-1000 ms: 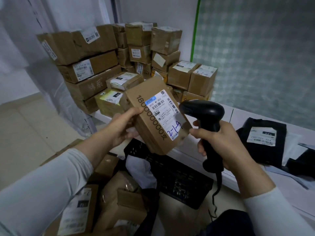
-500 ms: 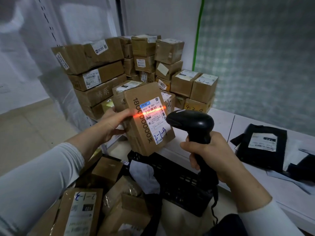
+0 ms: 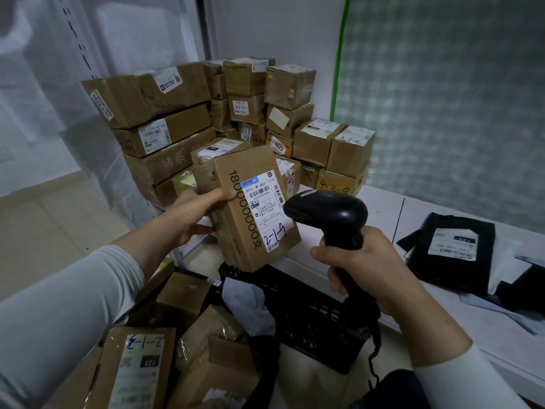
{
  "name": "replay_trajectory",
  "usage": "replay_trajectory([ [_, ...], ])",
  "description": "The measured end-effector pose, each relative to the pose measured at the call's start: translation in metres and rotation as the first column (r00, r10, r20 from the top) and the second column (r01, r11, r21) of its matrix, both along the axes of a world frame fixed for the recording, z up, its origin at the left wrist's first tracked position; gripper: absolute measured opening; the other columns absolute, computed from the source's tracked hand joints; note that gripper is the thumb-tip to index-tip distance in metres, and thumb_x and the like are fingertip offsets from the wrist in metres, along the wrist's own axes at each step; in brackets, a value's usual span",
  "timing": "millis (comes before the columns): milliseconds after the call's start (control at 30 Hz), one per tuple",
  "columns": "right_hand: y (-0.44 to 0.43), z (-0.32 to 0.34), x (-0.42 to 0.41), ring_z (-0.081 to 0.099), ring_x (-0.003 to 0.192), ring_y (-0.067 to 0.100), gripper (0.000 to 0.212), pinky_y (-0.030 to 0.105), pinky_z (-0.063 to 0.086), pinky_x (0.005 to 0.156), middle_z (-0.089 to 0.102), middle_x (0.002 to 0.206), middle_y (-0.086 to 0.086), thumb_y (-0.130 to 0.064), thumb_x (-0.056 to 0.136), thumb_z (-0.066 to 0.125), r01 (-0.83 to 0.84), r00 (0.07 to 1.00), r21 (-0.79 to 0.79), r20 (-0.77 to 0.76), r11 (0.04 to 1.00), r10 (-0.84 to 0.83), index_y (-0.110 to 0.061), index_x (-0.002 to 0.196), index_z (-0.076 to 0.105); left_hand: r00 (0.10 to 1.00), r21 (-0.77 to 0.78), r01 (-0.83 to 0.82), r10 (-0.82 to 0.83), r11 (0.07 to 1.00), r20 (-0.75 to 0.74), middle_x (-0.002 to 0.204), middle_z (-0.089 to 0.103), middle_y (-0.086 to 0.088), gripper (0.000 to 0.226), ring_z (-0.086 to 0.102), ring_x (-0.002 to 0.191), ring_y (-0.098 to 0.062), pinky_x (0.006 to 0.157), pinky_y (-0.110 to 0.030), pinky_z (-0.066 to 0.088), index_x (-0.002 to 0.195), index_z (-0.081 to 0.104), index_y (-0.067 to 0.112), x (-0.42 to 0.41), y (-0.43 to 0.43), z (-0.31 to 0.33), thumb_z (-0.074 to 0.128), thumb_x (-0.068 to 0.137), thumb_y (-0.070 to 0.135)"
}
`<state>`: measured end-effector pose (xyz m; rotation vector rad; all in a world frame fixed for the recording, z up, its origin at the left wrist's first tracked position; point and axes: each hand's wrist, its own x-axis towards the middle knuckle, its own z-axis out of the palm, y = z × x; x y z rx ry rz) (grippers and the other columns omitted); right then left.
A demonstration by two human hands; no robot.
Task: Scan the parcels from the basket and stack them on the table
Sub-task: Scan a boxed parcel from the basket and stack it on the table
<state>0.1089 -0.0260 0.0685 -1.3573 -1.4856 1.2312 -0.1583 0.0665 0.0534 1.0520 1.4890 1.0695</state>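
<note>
The left grip (image 3: 191, 215) holds a brown cardboard parcel (image 3: 250, 231) by its left edge, thumb curled over the front face and the fingers hidden behind it. The parcel is in the air, tilted, with its white label (image 3: 267, 208) turned to the camera. It hangs over the far rim of the black basket (image 3: 312, 314) and the front edge of the desk (image 3: 380, 208), in front of the stacked boxes (image 3: 165, 119). The right grip (image 3: 362, 270) is wrapped round the handle of a black scanner (image 3: 327, 209), whose head sits just beside the parcel's right edge and covers part of the label. Whether the two touch cannot be told. The label's small print is unreadable, though blue handwriting shows near its lower end. The basket is largely hidden by the parcel, the right grip and a white bag (image 3: 250, 302). The boxes (image 3: 138, 367) at lower left are cut off by the frame. A black mailing bag (image 3: 451, 261) lies on the desk at right.
</note>
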Motion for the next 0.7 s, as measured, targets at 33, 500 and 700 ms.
replay_trajectory([
  [33,0.0,-0.001,0.0,0.048,0.041,0.024,0.013,0.031,0.044,0.049,0.052,0.044,0.011,-0.01,0.082,0.069,0.0,1.0,-0.003,0.004,1.0,0.0,-0.005,0.079,0.057,1.0,-0.004,0.004,-0.004,1.0,-0.002,0.114,0.067,-0.003,0.074,0.059,0.109,-0.018,0.074,-0.036,0.049,0.127,0.053,0.018,0.0,0.002,-0.001,0.082,0.062,0.038],
  [500,0.017,-0.032,0.017,0.052,0.041,0.023,0.022,0.028,0.042,0.041,0.054,0.048,0.017,-0.009,0.083,0.069,0.251,0.932,-0.137,-0.234,0.958,-0.278,-0.002,0.101,0.058,0.985,-0.299,0.172,-0.166,0.939,0.043,0.081,0.06,-0.004,0.039,0.058,0.083,-0.022,0.073,-0.032,0.051,0.083,0.058,0.019,0.062,0.022,-0.019,0.054,0.083,0.057],
  [700,0.025,-0.046,0.033,0.053,0.043,0.023,0.021,0.029,0.041,0.044,0.056,0.049,0.016,-0.009,0.083,0.07,0.358,0.878,-0.162,-0.277,0.919,-0.391,-0.005,0.101,0.059,0.979,-0.297,0.201,-0.195,0.933,0.052,0.079,0.061,-0.004,0.04,0.059,0.084,-0.024,0.073,-0.033,0.047,0.081,0.057,0.022,0.101,0.05,-0.028,0.05,0.084,0.061],
])
